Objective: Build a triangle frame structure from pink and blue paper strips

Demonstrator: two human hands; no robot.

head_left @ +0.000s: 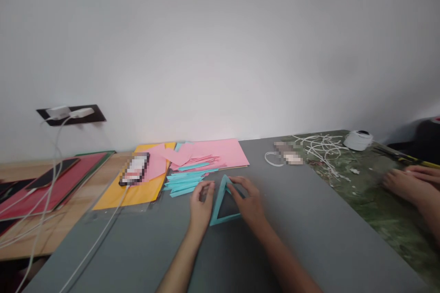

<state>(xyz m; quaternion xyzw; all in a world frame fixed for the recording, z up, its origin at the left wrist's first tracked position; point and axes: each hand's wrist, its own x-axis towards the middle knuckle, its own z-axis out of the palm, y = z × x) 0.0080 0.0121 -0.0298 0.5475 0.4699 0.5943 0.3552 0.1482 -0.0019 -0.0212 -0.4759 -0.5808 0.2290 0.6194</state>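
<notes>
A triangular frame of folded blue paper stands over the grey table in the middle. My right hand pinches its top corner and covers part of its right side. Close to the left side of the frame is my left hand, its fingers curled with thumb and fingertip near each other; whether anything small is between them cannot be made out. Behind my hands lies a pile of folded blue strips, with pink strips and pink sheets beyond it.
A phone with a white cable rests on a yellow envelope at the left. Further left are red folders. On the right, white cords and a white round object lie near another person's hands.
</notes>
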